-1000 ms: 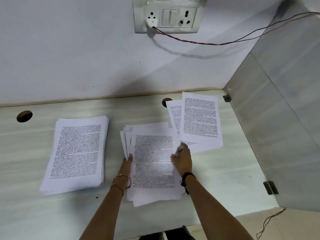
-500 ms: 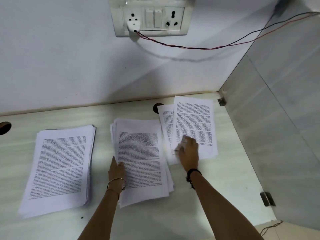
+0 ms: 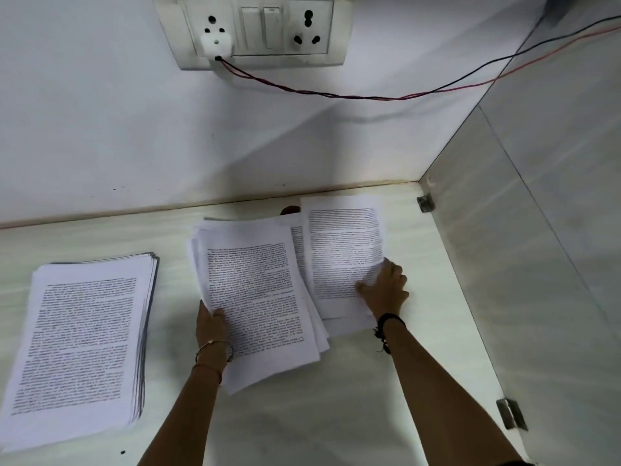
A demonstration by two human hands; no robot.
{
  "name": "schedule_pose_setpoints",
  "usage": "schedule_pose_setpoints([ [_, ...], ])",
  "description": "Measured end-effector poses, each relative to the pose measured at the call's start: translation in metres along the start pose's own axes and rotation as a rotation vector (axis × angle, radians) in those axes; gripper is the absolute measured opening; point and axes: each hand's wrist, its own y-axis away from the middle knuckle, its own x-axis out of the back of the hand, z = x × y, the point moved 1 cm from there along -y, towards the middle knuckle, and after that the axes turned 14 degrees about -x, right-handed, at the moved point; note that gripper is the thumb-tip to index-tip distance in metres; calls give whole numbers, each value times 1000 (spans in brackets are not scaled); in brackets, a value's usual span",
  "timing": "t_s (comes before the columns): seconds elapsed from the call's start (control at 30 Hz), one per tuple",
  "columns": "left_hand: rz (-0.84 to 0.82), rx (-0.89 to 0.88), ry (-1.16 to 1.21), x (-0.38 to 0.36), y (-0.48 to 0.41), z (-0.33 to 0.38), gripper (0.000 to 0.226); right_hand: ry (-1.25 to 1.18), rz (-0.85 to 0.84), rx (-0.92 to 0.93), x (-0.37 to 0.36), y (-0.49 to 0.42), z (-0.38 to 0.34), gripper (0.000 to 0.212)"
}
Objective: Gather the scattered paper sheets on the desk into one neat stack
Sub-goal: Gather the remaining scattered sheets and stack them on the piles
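A thick, fairly neat stack of printed sheets [image 3: 80, 344] lies at the left of the desk. In the middle sits a looser pile of sheets [image 3: 255, 297], fanned at its edges; my left hand [image 3: 210, 326] grips its lower left edge, thumb on top. To its right lie a few overlapping sheets [image 3: 342, 250], partly tucked under the middle pile. My right hand [image 3: 384, 289] holds their lower right edge, thumb on the top page, and that corner curls up slightly.
The pale desk [image 3: 353, 398] ends at a white wall with a socket panel [image 3: 262, 31] and a red-black wire [image 3: 369, 95]. A glass partition [image 3: 537, 264] with metal brackets closes the right side. A cable hole [image 3: 290, 210] shows behind the sheets.
My right hand left the middle pile and moved right onto the loose sheets, taking their lower right edge. My left hand slid the middle pile toward those sheets. The view shifted.
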Motion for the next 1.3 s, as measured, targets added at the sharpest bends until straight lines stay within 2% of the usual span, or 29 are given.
schedule_pose_setpoints([
  [0.1, 24, 24, 2, -1, 4, -4, 50, 36, -24, 124, -5, 6, 4, 90],
  [0.3, 115, 43, 59, 11, 15, -4, 48, 11, -66, 228, -3, 15, 10, 107],
  [0.43, 175, 72, 96, 19, 23, 3, 40, 128, -76, 384, -6, 20, 12, 113],
  [0.6, 179, 111, 124, 23, 33, 19, 38, 214, -171, 601, -19, 42, 11, 96],
  [0.67, 160, 87, 151, 19, 38, 20, 36, 80, -244, 676, -24, 50, 14, 82],
  [0.73, 125, 72, 195, 14, 45, 20, 32, -178, -319, 643, -22, 55, 14, 62],
  [0.83, 45, 65, 218, 3, 53, 25, 37, -432, -290, 440, -16, 50, 5, 46],
  [0.9, -9, 62, 231, -4, 57, 27, 41, -362, -349, 395, -18, 45, 1, 37],
  [1.0, -75, 108, 123, -19, 65, 21, 53, -218, -385, 448, -26, 50, -3, 28],
  [1.13, 140, 43, -223, -20, 81, 22, 44, -252, -137, 435, -33, 55, -2, 16],
  [1.2, 162, 1, -303, -17, 82, 17, 42, -254, -187, 454, -35, 56, -4, 15],
  [1.23, 153, -29, -301, -17, 81, 16, 42, -246, -234, 470, -34, 55, -6, 16],
  [1.3, 126, -75, -233, -16, 74, 9, 40, -265, -216, 476, -31, 55, -11, 17],
])
